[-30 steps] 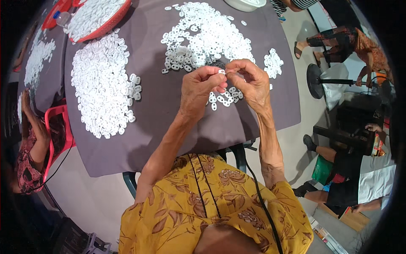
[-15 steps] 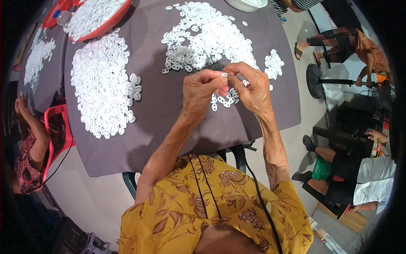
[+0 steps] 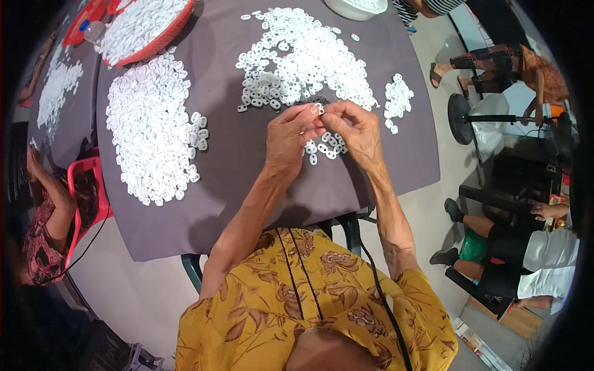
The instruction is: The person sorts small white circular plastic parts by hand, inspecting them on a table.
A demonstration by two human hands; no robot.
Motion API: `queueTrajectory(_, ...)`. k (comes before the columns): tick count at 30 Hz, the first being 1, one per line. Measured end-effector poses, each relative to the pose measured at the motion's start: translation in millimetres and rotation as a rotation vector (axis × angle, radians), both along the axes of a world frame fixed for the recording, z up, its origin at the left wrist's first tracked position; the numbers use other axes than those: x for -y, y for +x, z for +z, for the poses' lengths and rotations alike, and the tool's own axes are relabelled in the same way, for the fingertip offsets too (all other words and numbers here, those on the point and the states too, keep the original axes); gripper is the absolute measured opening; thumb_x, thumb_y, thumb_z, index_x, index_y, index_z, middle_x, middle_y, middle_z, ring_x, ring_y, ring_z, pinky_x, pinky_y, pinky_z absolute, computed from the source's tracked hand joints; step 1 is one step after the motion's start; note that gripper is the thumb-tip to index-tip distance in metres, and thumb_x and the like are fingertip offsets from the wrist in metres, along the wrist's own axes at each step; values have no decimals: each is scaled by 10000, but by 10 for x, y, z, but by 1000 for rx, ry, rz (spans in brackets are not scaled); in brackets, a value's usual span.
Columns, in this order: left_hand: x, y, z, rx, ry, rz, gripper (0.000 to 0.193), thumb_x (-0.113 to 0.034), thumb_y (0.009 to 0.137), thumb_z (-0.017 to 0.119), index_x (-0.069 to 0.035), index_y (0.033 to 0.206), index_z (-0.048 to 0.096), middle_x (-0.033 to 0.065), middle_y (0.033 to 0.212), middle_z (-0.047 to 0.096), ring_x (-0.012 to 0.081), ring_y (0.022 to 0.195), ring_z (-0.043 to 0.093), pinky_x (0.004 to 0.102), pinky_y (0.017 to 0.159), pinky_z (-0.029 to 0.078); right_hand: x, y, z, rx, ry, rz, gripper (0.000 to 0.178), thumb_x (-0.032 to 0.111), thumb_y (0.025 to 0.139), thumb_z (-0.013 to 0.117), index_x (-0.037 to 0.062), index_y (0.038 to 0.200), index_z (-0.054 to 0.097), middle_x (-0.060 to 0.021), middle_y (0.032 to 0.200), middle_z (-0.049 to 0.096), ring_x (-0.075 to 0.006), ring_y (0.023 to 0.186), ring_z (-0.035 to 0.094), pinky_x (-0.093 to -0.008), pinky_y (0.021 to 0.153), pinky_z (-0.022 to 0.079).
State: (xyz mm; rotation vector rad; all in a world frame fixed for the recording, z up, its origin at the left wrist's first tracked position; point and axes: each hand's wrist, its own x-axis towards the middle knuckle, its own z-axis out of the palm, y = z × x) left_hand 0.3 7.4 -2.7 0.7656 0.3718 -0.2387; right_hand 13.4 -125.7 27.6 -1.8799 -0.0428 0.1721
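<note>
Pinching a small white piece (image 3: 320, 108), left hand (image 3: 286, 137) closed on it by thumb and fingers, right hand (image 3: 356, 133) curled just beside (cannot tell whether it grips too), over the table (image 3: 238, 154), near side of the far white pile (image 3: 312, 52)

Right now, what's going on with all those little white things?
The person in the yellow shirt pinches a small white piece in the left hand. The right hand has its fingers right up by it; whether it holds something too is too small to tell. More white pieces lie on the grey cloth: a big pile to the left, a spread-out heap beyond the hands and a little cluster to the right.
</note>
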Motion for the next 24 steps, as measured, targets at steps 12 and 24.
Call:
queueTrajectory(12,-204,44,-89,116,275,-204,140,-147,771,646,-14,814,638,9,666,574,70,579,518,200,554,433,139,-91,-170,27,-154,43,118,120,757,599,11,798,622,-34,645,584,-89,581,510,-244,524,420)
queueTrajectory(24,-253,93,-100,55,213,-92,155,-174,772,660,-29,818,628,-8,665,558,66,581,517,201,534,423,431,596,-455,455,-708,36,199,60,737,535,8,914,611,-168,845,618,-309,728,600,-364,669,469)
